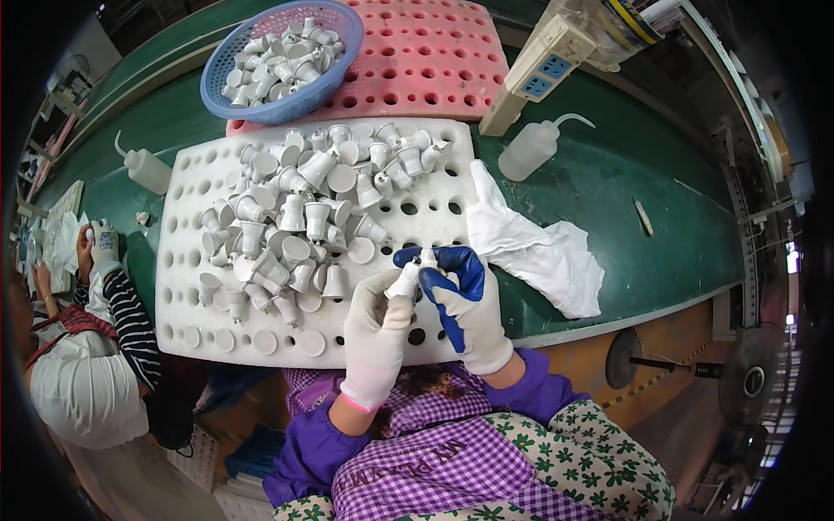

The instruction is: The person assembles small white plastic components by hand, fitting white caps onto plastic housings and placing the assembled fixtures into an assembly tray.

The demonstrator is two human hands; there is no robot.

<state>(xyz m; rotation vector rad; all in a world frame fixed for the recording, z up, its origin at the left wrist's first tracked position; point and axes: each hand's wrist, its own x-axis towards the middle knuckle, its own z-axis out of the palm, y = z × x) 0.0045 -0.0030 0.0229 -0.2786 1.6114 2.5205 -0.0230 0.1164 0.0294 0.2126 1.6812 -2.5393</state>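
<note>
My left hand (375, 334), in a white glove, is closed around a white cup-shaped lamp housing (404, 283) above the near right part of the white foam board (187, 260). Close against it is my right hand (465, 304), in a white glove with blue-coated fingers. Its fingers are curled and pinched, and a small white tip (428, 258) shows between them; what kind of part it is I cannot make out. A large heap of similar white lamp housings (291, 213) lies on the board, just left of my hands. Several sit in the front row of holes.
A blue basket (217, 91) full of white housings stands on a pink foam board (417, 52) at the back. Squeeze bottles (532, 149) flank the white board. A white cloth (539, 243) and a socket post (530, 78) are at right. A co-worker's gloved hand (105, 247) is at left.
</note>
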